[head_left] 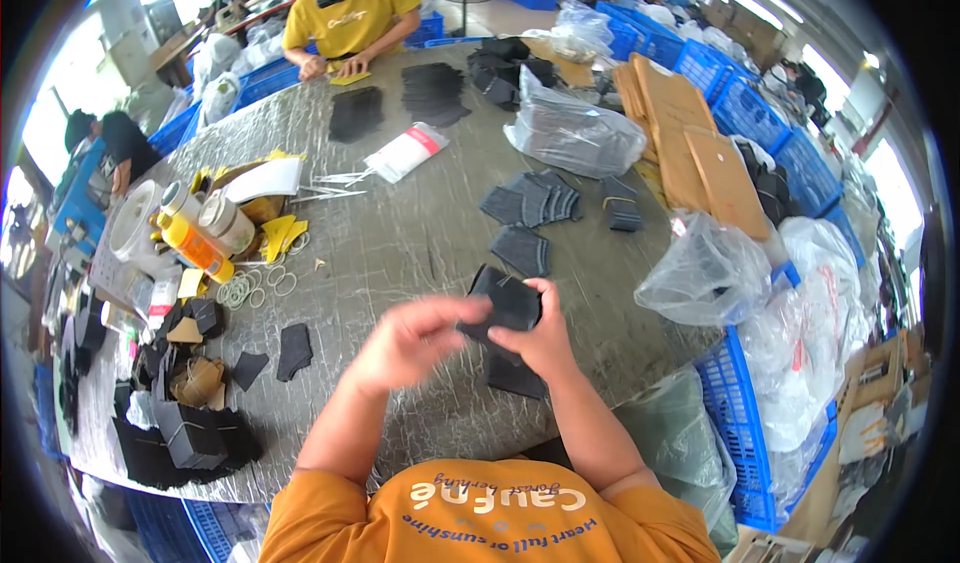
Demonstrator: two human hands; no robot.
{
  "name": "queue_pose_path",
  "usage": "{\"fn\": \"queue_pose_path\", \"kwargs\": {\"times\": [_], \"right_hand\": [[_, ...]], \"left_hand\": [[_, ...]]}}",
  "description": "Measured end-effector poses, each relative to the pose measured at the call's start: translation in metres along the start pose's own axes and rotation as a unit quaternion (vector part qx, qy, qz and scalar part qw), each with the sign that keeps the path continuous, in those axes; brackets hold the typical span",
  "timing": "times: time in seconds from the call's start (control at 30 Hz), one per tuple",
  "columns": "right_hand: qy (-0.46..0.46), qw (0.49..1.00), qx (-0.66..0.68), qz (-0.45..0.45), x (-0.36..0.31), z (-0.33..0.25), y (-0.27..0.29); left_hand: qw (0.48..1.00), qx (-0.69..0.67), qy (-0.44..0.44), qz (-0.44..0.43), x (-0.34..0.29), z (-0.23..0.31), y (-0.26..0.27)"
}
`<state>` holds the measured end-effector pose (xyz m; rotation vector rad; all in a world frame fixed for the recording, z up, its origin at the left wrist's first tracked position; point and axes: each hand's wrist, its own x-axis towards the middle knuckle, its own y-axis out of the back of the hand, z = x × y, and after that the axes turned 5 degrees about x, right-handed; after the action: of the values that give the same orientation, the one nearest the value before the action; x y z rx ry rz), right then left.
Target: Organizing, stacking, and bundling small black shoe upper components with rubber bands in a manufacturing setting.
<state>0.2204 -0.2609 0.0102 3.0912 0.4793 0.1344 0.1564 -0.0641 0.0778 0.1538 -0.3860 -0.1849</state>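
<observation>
My right hand (545, 335) grips a stack of black fabric pieces (508, 304) from its right side, with the thumb in front and the fingers behind. A thin light line, perhaps a band, crosses the stack. My left hand (415, 341) is smeared by motion at the stack's left side, its fingers pointing toward it; whether they touch it I cannot tell. Under my hands, a flat black piece (515, 376) lies on the table (400, 253). Just beyond are fanned dark blue-grey pieces (535, 199), a smaller pile (521, 250) and a banded bundle (621, 206).
At left stand a yellow bottle (195, 248), tubs (226, 221), rubber bands (245, 288) and black bundles (190, 435). Plastic bags (705, 268), cardboard (690, 123) and a blue crate (735, 418) line the right. Across the table a co-worker (350, 23) handles a yellow piece.
</observation>
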Motion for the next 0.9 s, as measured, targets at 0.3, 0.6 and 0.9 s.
{"fn": "queue_pose_path", "kwargs": {"times": [0.3,0.6,0.9], "right_hand": [[-0.171,0.860,0.477,-0.059,-0.018,-0.011,0.002],[-0.127,0.842,0.448,-0.272,-0.045,-0.026,0.000],[0.041,0.967,-0.033,0.249,-0.014,0.011,0.054]], "left_hand": [[0.963,-0.052,0.225,0.136,-0.009,-0.099,-0.005],[0.879,-0.311,0.358,-0.059,0.029,-0.085,-0.034],[0.959,0.266,-0.024,-0.095,0.042,-0.040,-0.078]]}}
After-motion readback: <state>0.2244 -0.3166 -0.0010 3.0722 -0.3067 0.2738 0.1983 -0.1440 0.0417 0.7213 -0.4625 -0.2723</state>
